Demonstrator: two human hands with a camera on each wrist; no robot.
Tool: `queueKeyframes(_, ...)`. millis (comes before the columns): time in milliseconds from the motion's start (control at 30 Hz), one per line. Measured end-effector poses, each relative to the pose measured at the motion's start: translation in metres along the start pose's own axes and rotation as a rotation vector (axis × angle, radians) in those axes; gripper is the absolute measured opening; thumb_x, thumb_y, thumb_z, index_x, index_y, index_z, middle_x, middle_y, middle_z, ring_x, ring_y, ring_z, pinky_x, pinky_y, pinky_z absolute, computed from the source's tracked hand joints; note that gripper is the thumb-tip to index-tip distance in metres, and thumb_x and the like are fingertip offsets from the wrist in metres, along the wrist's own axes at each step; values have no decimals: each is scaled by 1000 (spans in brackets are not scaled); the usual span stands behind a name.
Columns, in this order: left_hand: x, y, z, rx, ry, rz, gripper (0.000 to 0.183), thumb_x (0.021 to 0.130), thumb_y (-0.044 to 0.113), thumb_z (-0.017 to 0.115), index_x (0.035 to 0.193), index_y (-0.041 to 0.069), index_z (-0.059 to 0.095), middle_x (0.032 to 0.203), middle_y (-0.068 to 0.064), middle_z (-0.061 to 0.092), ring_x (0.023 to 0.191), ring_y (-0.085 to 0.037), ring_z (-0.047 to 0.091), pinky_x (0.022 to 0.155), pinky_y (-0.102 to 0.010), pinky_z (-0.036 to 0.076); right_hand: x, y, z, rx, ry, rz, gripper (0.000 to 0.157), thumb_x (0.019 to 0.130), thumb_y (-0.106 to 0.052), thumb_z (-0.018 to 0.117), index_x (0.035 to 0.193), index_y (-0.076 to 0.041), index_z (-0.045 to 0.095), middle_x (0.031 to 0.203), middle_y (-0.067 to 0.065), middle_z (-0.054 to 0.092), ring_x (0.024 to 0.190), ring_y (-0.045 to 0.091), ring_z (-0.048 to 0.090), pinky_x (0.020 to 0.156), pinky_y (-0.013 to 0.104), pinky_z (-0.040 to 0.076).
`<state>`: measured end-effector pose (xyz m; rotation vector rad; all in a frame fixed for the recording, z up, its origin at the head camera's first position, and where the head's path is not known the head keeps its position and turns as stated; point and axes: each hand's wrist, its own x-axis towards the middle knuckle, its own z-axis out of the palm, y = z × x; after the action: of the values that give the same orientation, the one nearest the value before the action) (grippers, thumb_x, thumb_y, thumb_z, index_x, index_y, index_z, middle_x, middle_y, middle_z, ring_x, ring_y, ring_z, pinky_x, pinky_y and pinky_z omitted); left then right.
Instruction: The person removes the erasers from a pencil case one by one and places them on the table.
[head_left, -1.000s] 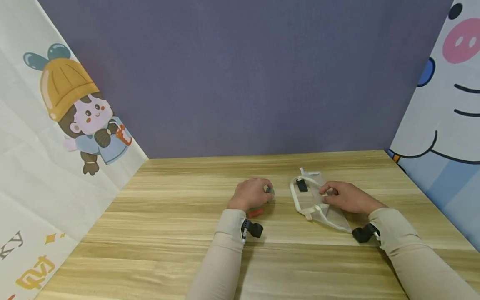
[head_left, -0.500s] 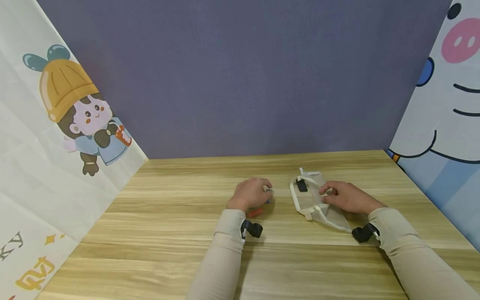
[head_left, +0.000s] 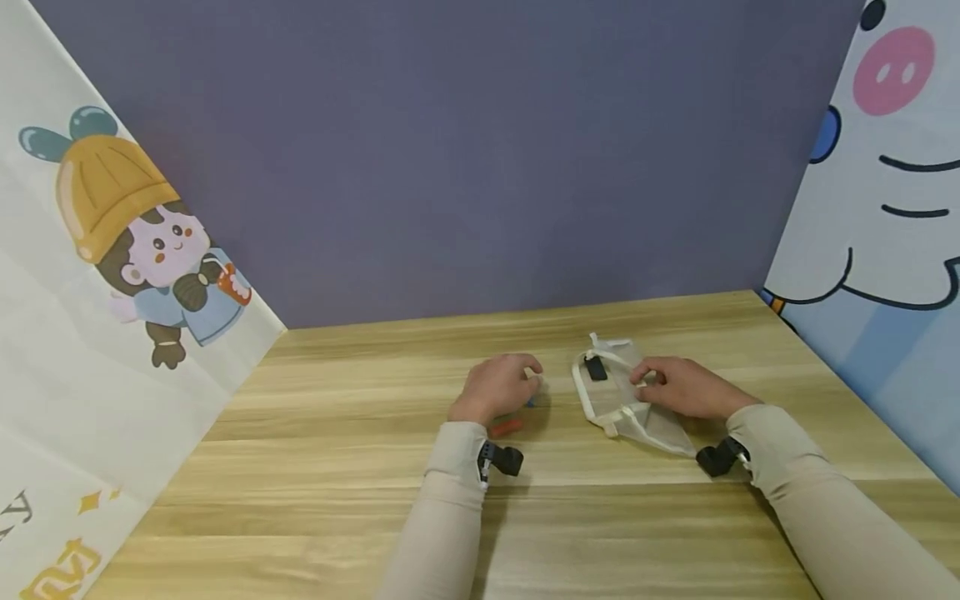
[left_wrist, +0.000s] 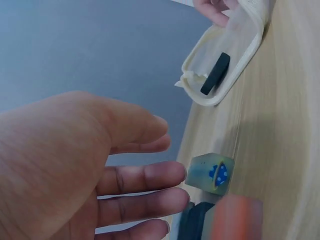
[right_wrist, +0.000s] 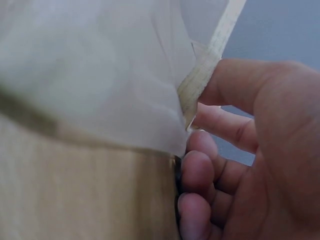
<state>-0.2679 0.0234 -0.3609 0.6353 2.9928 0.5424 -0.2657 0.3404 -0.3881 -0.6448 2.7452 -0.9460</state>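
My left hand (head_left: 495, 387) hovers over the table with fingers fairly straight and nothing between them. Just beyond its fingertips, the left wrist view has a translucent greenish block (left_wrist: 200, 172) with a blue, white-dotted patch on the wood. Below it are an orange-red block (left_wrist: 237, 220) and a dark piece (left_wrist: 195, 222), partly cut off by the frame. On the right, my right hand (head_left: 686, 387) pinches the edge of a white mesh pouch (head_left: 663, 432), whose mouth with pale trim faces left. Inside that mouth lies a black rectangular block (head_left: 596, 367).
A wooden table (head_left: 337, 500) carries everything and meets a grey-purple panel (head_left: 480, 167) at its back edge. Printed cartoon sheets flank it on both sides. A black wrist camera (head_left: 502, 458) is strapped at the left cuff.
The small block by my left fingertips first looked grey between the fingers, and now shows blue lower down, beneath them. My right hand keeps its hold on the pouch. The head view has tilted slightly.
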Motion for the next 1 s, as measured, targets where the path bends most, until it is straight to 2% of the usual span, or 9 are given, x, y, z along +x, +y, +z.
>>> queueKeyframes(167,0,5,0,8,-7,40,30,102,34,57,128,24,69,106,9,71,93,-7,64,76,-35,52,3,-3,-1,-8,-2,-6,28,99,-26,64,119,-7,64,89,3,59,72,18,49,65,35,42)
queueKeyframes(433,5,15,1,55,-30,51,30,103,34,55,128,25,69,108,9,71,95,-6,64,78,-34,52,3,-1,0,0,-12,19,28,99,-27,64,120,-9,63,90,3,60,72,18,50,63,34,42)
queueKeyframes(600,11,22,3,99,-32,82,30,103,35,54,127,26,69,103,11,71,92,-5,64,74,-32,51,3,1,1,7,-9,15,27,99,-26,64,120,-8,63,89,4,59,72,19,50,63,35,42)
queueKeyframes(767,16,28,3,133,-36,106,30,102,35,53,126,27,69,100,11,71,85,-4,62,63,-28,48,3,1,2,7,-1,17,27,99,-24,64,120,-8,64,87,4,58,71,19,49,63,35,42)
queueKeyframes(833,17,30,3,147,-40,116,30,103,35,53,127,27,69,102,11,71,84,-4,61,61,-28,46,3,0,2,2,-1,11,27,99,-25,64,120,-8,64,87,4,59,71,19,49,63,35,42)
queueKeyframes(1000,20,32,3,162,-61,139,31,103,35,52,128,26,68,111,11,70,88,-4,62,64,-28,47,2,-2,2,-5,5,5,28,99,-26,65,120,-8,64,88,3,59,71,18,49,63,34,41)
